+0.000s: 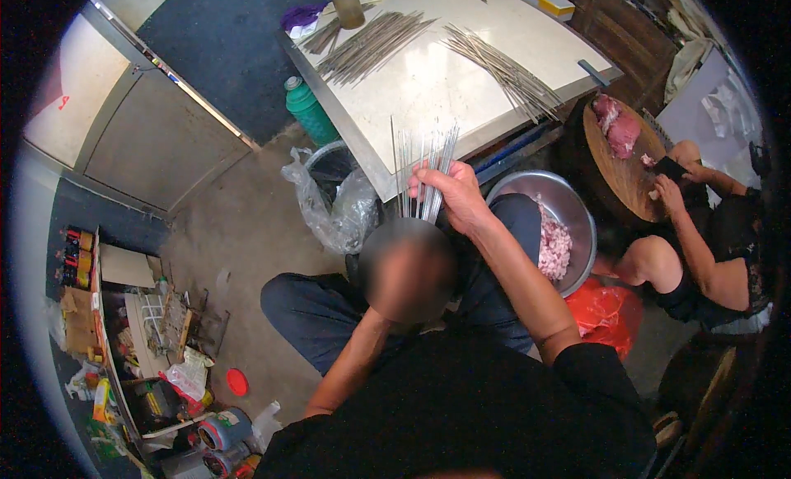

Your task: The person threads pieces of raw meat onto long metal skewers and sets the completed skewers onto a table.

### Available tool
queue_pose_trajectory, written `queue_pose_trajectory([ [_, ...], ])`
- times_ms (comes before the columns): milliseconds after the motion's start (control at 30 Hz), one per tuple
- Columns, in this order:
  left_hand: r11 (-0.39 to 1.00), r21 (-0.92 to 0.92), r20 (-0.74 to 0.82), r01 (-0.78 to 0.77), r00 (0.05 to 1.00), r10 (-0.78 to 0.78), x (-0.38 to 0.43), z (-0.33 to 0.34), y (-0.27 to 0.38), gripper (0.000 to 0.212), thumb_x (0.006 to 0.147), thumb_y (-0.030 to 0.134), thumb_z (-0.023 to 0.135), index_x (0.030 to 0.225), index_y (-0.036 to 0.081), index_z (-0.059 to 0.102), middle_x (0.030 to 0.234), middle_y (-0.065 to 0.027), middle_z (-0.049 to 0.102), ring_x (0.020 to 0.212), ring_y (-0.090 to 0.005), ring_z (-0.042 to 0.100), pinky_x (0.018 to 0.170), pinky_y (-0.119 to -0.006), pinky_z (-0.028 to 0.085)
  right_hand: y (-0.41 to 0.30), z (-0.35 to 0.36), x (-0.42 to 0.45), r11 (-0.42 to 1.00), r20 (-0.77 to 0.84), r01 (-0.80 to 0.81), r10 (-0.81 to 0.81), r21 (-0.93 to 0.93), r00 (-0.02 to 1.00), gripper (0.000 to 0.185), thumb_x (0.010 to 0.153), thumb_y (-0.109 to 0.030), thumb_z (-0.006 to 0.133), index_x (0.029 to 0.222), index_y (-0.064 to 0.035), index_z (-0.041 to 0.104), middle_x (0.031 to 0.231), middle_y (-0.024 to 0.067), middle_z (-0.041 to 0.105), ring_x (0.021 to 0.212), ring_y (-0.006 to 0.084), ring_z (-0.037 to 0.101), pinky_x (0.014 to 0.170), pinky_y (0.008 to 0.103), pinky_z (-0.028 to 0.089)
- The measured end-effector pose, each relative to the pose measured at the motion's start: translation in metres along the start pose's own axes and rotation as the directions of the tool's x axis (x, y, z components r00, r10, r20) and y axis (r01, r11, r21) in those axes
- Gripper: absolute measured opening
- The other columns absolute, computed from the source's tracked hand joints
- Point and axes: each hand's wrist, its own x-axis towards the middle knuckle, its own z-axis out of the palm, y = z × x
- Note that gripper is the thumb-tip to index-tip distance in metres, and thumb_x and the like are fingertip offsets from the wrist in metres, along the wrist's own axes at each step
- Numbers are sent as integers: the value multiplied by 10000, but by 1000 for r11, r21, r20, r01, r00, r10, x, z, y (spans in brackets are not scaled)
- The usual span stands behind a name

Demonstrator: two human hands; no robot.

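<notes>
A spread bundle of thin metal skewers [444,163] points upward in my right hand [454,191], the fingers closed round it just beyond the table's near corner. My left hand [395,281] is below, near the lower ends of the skewers; a round blur covers it, so its fingers and anything in them cannot be made out. More skewers lie in a wide pile [374,46] and a narrower pile [507,71] on the white tabletop [420,95]. To the right of my knee stands a metal basin [587,231] with small pieces of raw meat [554,247].
At the right, a co-worker's hands [670,191] are at a round wooden chopping board [609,170] bearing raw meat [621,133]. A bin with a plastic liner [343,213] and a green flask [309,108] stand left of the table. Cluttered shelves [102,306] line the lower left.
</notes>
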Motion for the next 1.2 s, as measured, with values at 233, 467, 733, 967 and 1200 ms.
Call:
queue_pose_trajectory([
  [233, 957, -245, -47, 153, 985, -169, -2, -1, 7, 363, 983, 302, 328, 1060, -5, 504, 801, -173, 646, 416, -85, 390, 390, -209, 301, 1, -1, 0, 1000, 4, -22, 22, 12, 1000, 157, 823, -98, 600, 929, 18, 605, 788, 95, 645, 688, 165, 632, 627, 274, 504],
  [467, 958, -245, -49, 148, 985, -165, -3, -1, 9, 357, 980, 321, 338, 1064, 6, 484, 789, -185, 642, 415, -95, 389, 387, -213, 301, 0, 0, -2, 999, 16, -43, 43, 33, 999, 161, 844, -77, 568, 966, 25, 592, 831, 106, 647, 716, 169, 638, 643, 257, 502],
  [733, 953, -269, -63, 140, 985, -162, -3, 0, 9, 355, 982, 311, 331, 1067, 1, 480, 786, -188, 639, 412, -92, 379, 383, -211, 289, -1, 0, -3, 998, 12, -58, 58, 32, 998, 198, 854, -94, 558, 1000, 37, 588, 861, 125, 654, 730, 181, 642, 652, 264, 507],
  [967, 946, -209, -85, 250, 959, -272, 3, 5, 19, 269, 965, 266, 379, 996, 31, 506, 716, -125, 623, 404, -78, 369, 370, -213, 276, 3, -11, 0, 1000, -31, -19, 19, 6, 999, 203, 859, -102, 551, 1015, 21, 594, 866, 101, 652, 763, 165, 634, 665, 264, 500],
  [1200, 981, -29, -204, 190, 960, -192, 13, 6, 12, 203, 952, 216, 431, 986, 44, 534, 633, -20, 566, 450, -52, 393, 424, -202, 318, 3, -17, 0, 951, -318, 230, -289, -208, 903, 201, 825, -141, 637, 957, 0, 581, 833, 24, 603, 720, 82, 544, 614, 221, 443],
])
